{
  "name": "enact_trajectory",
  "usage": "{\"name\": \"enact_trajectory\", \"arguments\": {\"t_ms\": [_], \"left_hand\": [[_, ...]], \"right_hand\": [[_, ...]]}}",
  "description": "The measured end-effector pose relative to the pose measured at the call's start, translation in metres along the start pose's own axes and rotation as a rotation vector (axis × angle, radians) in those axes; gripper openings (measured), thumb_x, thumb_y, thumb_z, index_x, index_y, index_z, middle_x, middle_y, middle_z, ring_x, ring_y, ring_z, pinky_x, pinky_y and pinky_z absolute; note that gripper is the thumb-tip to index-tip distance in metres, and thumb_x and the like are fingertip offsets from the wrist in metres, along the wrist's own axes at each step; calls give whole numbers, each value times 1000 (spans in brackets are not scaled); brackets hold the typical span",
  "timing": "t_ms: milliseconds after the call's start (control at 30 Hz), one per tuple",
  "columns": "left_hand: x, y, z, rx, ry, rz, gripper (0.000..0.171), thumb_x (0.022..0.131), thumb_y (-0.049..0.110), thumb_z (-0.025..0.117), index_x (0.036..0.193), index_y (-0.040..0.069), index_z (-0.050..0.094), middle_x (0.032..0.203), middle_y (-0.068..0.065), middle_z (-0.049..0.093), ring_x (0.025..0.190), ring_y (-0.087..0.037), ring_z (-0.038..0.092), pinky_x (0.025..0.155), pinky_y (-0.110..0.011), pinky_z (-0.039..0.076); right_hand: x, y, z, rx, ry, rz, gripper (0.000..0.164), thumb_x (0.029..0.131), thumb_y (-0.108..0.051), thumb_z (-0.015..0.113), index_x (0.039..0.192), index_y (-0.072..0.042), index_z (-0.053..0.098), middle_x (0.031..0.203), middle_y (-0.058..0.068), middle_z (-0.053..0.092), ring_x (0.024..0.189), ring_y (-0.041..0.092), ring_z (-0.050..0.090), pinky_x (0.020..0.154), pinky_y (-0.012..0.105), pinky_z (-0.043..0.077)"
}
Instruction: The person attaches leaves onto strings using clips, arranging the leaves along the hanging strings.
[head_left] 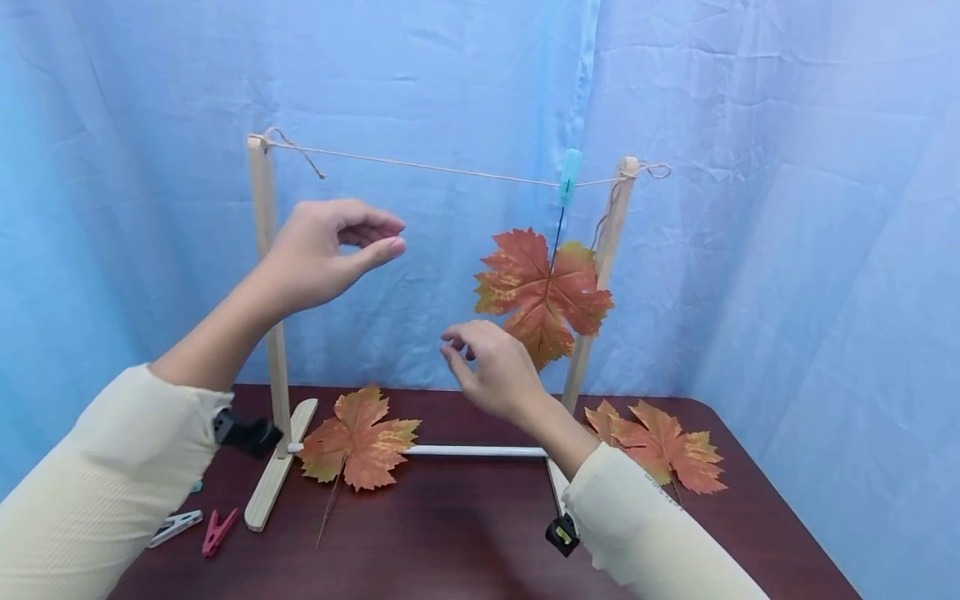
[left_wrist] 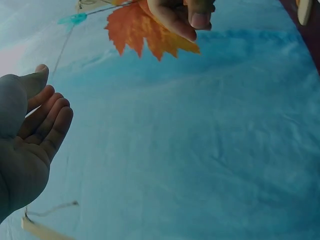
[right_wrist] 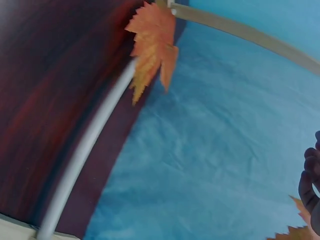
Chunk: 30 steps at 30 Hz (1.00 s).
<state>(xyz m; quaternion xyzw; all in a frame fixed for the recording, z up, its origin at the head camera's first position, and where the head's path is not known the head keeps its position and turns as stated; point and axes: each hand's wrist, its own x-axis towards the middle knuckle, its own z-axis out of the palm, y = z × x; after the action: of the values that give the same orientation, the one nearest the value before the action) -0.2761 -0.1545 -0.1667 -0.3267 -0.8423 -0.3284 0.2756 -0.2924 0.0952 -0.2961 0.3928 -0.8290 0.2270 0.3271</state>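
Note:
My left hand (head_left: 322, 250) is raised below the string (head_left: 412, 164), fingers loosely bent, thumb apart from them and nothing held. In the left wrist view its palm and fingers show with a gap to the thumb. My right hand (head_left: 491, 367) is lower, fingers loosely curled and holding nothing. It overlaps the bottom of an orange-red artificial maple leaf (head_left: 547, 292) in the head view. That leaf hangs by its dark stem from a light-blue clothespin (head_left: 570, 177) clipped on the string near the right post (head_left: 611, 242).
A second leaf (head_left: 362, 442) lies by the left post's wooden foot (head_left: 281, 467). More leaves (head_left: 667, 446) lie at the right. A white rod (head_left: 480, 451) joins the posts low down. Pink (head_left: 219, 532) and white (head_left: 176, 527) clothespins lie front left on the dark table (head_left: 420, 550).

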Motion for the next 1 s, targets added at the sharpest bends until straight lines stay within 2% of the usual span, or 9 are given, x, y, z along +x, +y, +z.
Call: {"name": "enact_trajectory", "arguments": {"t_ms": [167, 333, 433, 633, 767, 900, 1000], "left_hand": [[-34, -17, -6, 27, 1, -54, 26, 99, 25, 71, 120, 9, 75, 105, -3, 75, 95, -16, 73, 79, -16, 50], [-63, -35, -8, 50, 1, -100, 23, 99, 24, 72, 117, 10, 76, 102, 0, 76, 91, -7, 72, 74, -14, 51], [-81, -46, -7, 64, -2, -124, 21, 98, 22, 74, 115, 10, 77, 100, 1, 76, 87, -1, 70, 72, -14, 52], [-120, -68, 1, 98, -36, -149, 19, 97, 22, 74, 112, 11, 78, 96, 2, 76, 82, -2, 67, 67, -17, 51], [-147, -84, 9, 108, -45, -188, 16, 96, 20, 75, 109, 11, 78, 95, 3, 75, 77, -1, 65, 62, -20, 51], [-175, -100, 13, 142, -66, -248, 16, 96, 22, 75, 108, 12, 79, 95, 1, 75, 67, -2, 57, 57, -23, 46], [-196, -111, 16, 175, -78, -296, 16, 95, 23, 76, 107, 12, 79, 96, -1, 75, 68, -1, 54, 56, -25, 44]], "right_hand": [[-6, -4, 16, -2, -59, -26, 14, 99, -15, 70, 112, -10, 73, 101, 2, 72, 88, 18, 67, 67, 29, 55], [-12, -7, 30, -4, -102, -62, 12, 99, -15, 69, 110, -12, 72, 101, -1, 72, 91, 16, 66, 68, 30, 55], [-16, -9, 39, -13, -134, -87, 10, 100, -16, 68, 108, -13, 72, 100, -3, 71, 89, 14, 64, 67, 29, 54], [-25, -14, 59, -44, -212, -150, 12, 100, -20, 68, 108, -13, 73, 103, -2, 71, 91, 14, 64, 71, 30, 55], [-32, -18, 73, -116, -294, -201, 14, 101, -22, 67, 110, -13, 73, 100, -2, 70, 92, 15, 64, 74, 28, 54], [-41, -25, 89, -232, -403, -272, 16, 102, -27, 64, 110, -16, 72, 100, -5, 68, 91, 13, 62, 77, 26, 53], [-48, -31, 103, -285, -475, -331, 16, 102, -29, 62, 110, -18, 71, 102, -7, 67, 93, 11, 62, 82, 24, 52]]}}
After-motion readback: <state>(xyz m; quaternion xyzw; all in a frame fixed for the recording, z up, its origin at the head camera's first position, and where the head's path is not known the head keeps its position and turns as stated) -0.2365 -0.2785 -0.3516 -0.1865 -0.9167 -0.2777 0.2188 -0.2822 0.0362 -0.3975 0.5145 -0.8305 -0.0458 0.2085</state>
